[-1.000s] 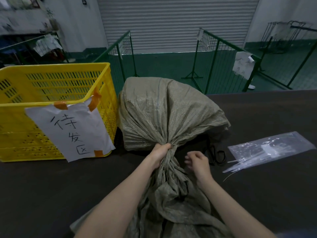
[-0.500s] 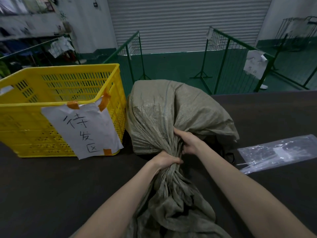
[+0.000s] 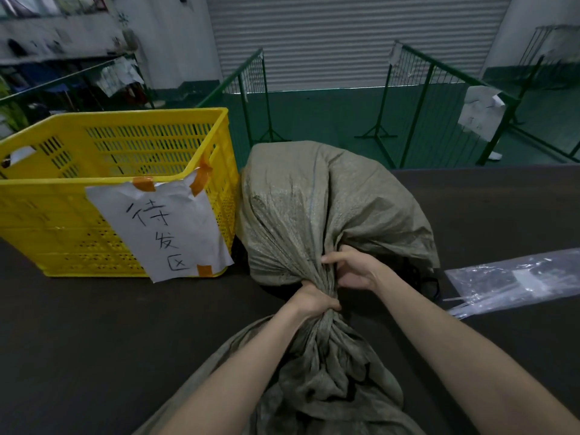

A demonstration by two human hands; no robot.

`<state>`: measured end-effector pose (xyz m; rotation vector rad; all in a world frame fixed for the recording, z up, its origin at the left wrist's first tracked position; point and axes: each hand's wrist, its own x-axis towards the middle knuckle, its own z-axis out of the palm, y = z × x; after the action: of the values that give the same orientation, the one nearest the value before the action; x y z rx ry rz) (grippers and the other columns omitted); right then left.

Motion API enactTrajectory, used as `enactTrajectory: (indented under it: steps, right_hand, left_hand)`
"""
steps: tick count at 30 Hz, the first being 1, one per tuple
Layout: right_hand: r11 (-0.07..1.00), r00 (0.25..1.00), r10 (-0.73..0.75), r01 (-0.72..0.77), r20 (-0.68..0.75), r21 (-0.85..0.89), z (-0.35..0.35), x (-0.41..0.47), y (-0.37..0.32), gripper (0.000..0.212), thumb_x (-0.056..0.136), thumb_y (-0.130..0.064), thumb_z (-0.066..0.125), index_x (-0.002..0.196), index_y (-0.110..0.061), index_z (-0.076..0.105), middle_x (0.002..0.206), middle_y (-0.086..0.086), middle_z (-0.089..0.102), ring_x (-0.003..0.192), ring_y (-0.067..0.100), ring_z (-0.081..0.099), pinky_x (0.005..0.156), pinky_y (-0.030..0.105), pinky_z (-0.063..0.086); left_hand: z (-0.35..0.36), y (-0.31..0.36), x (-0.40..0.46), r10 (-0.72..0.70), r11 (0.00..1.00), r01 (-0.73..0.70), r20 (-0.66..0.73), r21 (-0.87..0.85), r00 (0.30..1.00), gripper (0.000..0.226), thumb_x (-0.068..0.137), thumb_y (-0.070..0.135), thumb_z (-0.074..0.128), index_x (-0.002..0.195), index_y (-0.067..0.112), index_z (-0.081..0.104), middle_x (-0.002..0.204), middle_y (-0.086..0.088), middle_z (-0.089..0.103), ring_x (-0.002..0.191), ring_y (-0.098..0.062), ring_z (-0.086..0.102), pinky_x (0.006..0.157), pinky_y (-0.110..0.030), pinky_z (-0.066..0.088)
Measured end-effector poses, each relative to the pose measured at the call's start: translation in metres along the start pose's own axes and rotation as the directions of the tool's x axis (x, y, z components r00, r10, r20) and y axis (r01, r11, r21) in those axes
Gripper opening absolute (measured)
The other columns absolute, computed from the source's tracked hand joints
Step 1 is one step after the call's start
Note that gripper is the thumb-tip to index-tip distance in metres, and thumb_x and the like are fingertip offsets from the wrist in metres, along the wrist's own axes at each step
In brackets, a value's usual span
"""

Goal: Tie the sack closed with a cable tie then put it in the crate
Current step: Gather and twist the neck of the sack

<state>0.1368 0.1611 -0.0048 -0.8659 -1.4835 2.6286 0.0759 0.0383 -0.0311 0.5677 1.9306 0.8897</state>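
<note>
- Sack (image 3: 317, 211): grey-green woven, lying on the dark counter (image 3: 94, 340) near its far edge, bulk on the far side, neck gathered and twisted toward the near edge, loose mouth fabric spread at the near edge.
- Left hand (image 3: 314, 301): fingers curled tight round the twisted neck.
- Right hand (image 3: 353, 268): fingers wrapped about the gathered fabric just beyond the left hand, at the base of the bulk.
- Crate (image 3: 119, 196): yellow, perforated, at the counter's left far side, just beside the sack; contact cannot be told. Paper label (image 3: 163, 227) taped to its near wall.
- Clear plastic bag (image 3: 514, 281) of cable ties (image 3: 461, 304): near the right edge, apart from the sack.
</note>
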Motion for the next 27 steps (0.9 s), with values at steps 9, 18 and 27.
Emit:
enactTrajectory:
  steps: [9,18,27]
  right_hand:
    - [0.984,0.927,-0.084,0.019,-0.366,-0.177,0.036,0.022,-0.010,0.051,0.070,0.000,0.078,0.115,0.002,0.053,0.105,0.015,0.065,0.081,0.024,0.064,0.070,0.035,0.052]
    - [0.987,0.920,-0.051,-0.012,-0.389,-0.159,0.033,0.020,-0.016,0.030,0.074,0.022,0.056,0.098,0.004,0.055,0.101,0.022,0.063,0.099,0.036,0.060,0.088,0.048,0.051]
    - [0.984,0.936,0.031,-0.090,-0.350,-0.155,0.024,0.019,-0.021,0.051,0.078,0.019,0.056,0.125,0.001,0.050,0.119,0.020,0.059,0.110,0.037,0.058,0.086,0.045,0.051]
  left_hand:
    - [-0.003,-0.016,0.005,-0.102,0.960,0.113,0.056,-0.255,0.993,0.112,0.035,0.043,0.085,0.133,0.003,0.048,0.120,-0.008,0.064,0.105,-0.019,0.063,0.091,-0.028,0.051]
    - [-0.049,-0.028,0.005,-0.127,0.902,0.263,0.373,-0.343,0.919,0.085,0.054,0.052,0.084,0.123,0.009,0.062,0.118,-0.013,0.068,0.112,-0.025,0.063,0.102,-0.039,0.046]
    - [-0.081,-0.002,0.029,-0.121,0.720,0.277,0.278,-0.636,0.953,0.084,0.067,0.065,0.068,0.131,0.012,0.054,0.128,-0.015,0.061,0.116,-0.031,0.057,0.092,-0.044,0.049]
